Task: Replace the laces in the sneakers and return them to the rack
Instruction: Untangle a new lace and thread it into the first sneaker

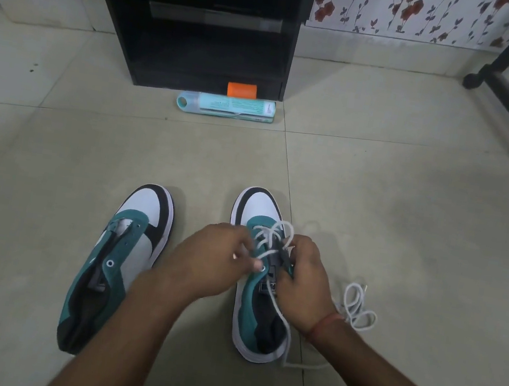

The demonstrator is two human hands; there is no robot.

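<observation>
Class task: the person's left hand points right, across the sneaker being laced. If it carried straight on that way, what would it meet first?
Most likely the white lace over the right sneaker, then almost at once the right hand opposite; depth is unclear.

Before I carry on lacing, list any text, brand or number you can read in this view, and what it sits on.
Tongue label of the right sneaker: a few letters show beside the right hand, too blurred and partly covered to read.
Light blue tube lying on the floor by the black rack: printed lines of text, too small to read.
Orange object behind it: no text visible.
Left sneaker: none visible.
</observation>
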